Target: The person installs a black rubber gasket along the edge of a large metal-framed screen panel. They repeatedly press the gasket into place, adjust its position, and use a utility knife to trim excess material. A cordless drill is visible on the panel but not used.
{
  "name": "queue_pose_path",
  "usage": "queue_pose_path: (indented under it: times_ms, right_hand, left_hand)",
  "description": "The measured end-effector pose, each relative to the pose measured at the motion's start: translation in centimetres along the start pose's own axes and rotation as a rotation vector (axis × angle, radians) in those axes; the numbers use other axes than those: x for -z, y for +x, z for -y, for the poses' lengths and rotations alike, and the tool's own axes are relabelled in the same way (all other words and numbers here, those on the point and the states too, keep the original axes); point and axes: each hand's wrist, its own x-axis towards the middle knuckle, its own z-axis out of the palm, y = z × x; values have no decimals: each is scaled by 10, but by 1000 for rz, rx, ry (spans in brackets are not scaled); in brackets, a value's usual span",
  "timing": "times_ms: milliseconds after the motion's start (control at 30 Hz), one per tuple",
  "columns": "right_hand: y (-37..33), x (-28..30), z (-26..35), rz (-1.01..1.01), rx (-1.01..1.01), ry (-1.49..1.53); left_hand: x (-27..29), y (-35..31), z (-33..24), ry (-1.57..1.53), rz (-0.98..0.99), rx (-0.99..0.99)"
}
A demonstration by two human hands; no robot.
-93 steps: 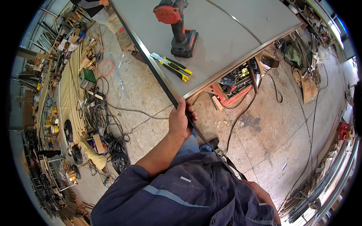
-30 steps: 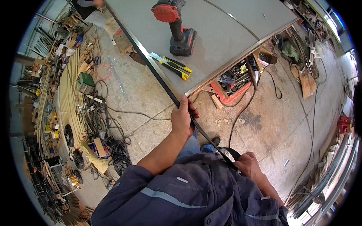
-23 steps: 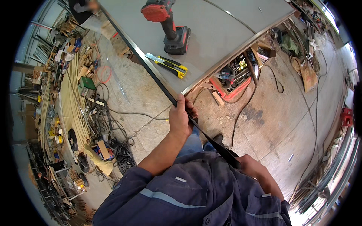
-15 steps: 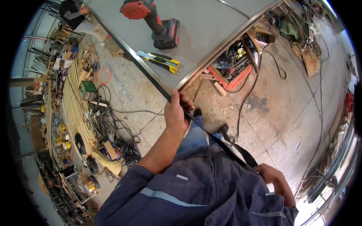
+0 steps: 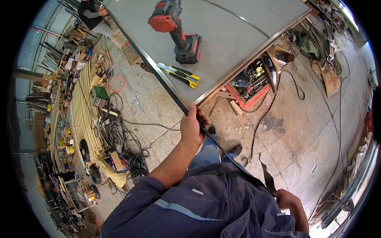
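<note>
A long black flexible strip [image 5: 217, 145] runs along the left edge of a grey metal-edged panel [image 5: 246, 43], past its near corner and down across my front. At that corner my left hand [image 5: 193, 126] is closed round it, thumb on top. By my right hip my right hand [image 5: 289, 199] grips the strip's other end, and a short flat piece of it sticks up above the fist. My right fingers are partly hidden. On the panel lie yellow-and-black utility knives [image 5: 183, 76], seemingly two side by side. Beyond them stands a red-and-black cordless drill [image 5: 186, 47] on its battery.
An orange-edged toolbox [image 5: 254, 99] with tools sits on the floor beside the panel's right edge. Cables [image 5: 262, 125] cross the concrete. Left lie a green metal box [image 5: 99, 96] and tangled cords [image 5: 137, 162]. Another person [image 5: 92, 16] works at the panel's far left end.
The whole view has shifted, so panel and tools sit lower and further right. My right hand has drawn down slightly, and a loose strip end now stands up above it. My left hand keeps its grip.
</note>
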Motion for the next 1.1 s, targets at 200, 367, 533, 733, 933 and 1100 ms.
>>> queue_pose_path:
  times_ms: [200, 367, 533, 733, 933, 1100]
  right_hand:
    - [-2, -4, -10, -14, 17, -27]
    - [-3, -1, -1, 44, -67, -80]
    - [-21, 11, 34, 21, -174, 74]
    - [-13, 11, 32, 30, -119, 51]
    - [-9, 10, 31, 1, -96, 46]
    - [-8, 12, 33, -42, -70, 18]
  left_hand:
    - [0, -1, -2, 0, -22, 21]
    - [2, 1, -1, -22, -7, 37]
    - [3, 2, 1, -11, -1, 26]
    - [2, 1, -1, 9, -9, 21]
    - [4, 1, 1, 0, 0, 30]
    - [7, 4, 2, -17, 16, 24]
